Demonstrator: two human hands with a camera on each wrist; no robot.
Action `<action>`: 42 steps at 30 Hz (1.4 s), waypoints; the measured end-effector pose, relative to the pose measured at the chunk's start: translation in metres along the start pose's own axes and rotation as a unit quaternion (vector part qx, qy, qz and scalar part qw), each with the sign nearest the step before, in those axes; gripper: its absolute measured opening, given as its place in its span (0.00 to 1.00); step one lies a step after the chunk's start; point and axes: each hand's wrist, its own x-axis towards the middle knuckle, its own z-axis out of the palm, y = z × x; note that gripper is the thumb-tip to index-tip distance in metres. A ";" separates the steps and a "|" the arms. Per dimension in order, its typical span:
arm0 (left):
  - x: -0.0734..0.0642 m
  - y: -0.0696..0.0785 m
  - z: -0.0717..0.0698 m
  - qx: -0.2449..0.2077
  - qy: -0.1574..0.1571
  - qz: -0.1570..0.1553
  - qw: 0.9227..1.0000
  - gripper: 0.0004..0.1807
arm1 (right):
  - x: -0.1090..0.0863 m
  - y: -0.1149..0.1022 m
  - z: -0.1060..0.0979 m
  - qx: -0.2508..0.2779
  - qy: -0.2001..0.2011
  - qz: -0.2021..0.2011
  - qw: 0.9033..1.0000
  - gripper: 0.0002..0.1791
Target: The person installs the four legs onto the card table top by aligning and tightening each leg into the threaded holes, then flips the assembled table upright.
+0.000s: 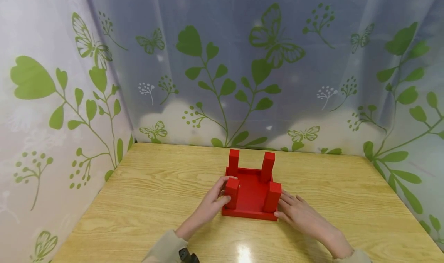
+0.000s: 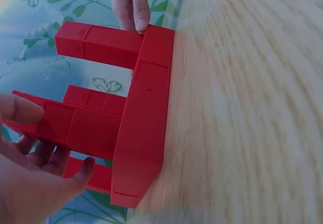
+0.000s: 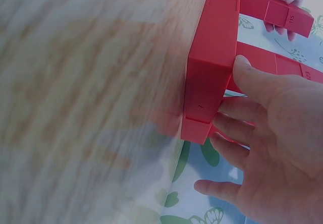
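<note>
A red square frame [image 1: 248,215] with a flat inside panel [image 1: 250,191] lies on the table, its four block-shaped legs pointing up, like a small table upside down. My left hand [image 1: 212,197] grips the near left leg [image 1: 232,193], thumb on the near side and fingers round its outer side. Against the right side rests my right hand [image 1: 303,214], its fingers fairly straight. In the right wrist view the right thumb [image 3: 247,75] touches the frame's edge by the near right leg [image 1: 273,197]. Small raised marks show on the red parts.
The light wood table [image 1: 156,178] runs up to a patterned curtain [image 1: 236,101] with green leaves and butterflies at the back and sides. Two far legs, left [image 1: 234,162] and right [image 1: 267,166], stand up from the frame. A dark wrist strap [image 1: 187,256] shows at the left sleeve.
</note>
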 end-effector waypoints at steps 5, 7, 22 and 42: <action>-0.001 0.001 0.003 0.037 0.040 -0.004 0.999 0.29 | 0.000 -0.001 -0.001 0.001 -0.002 0.001 1.000 0.30; -0.001 0.001 0.005 0.055 0.070 -0.009 0.996 0.30 | 0.001 -0.001 -0.001 0.001 -0.003 0.000 1.000 0.30; -0.003 0.002 0.010 0.083 0.134 -0.016 0.987 0.29 | 0.000 -0.002 0.000 -0.011 0.007 -0.005 1.000 0.30; -0.003 0.000 0.000 0.022 0.018 0.012 1.000 0.28 | 0.001 -0.001 -0.002 0.000 -0.004 0.001 1.000 0.31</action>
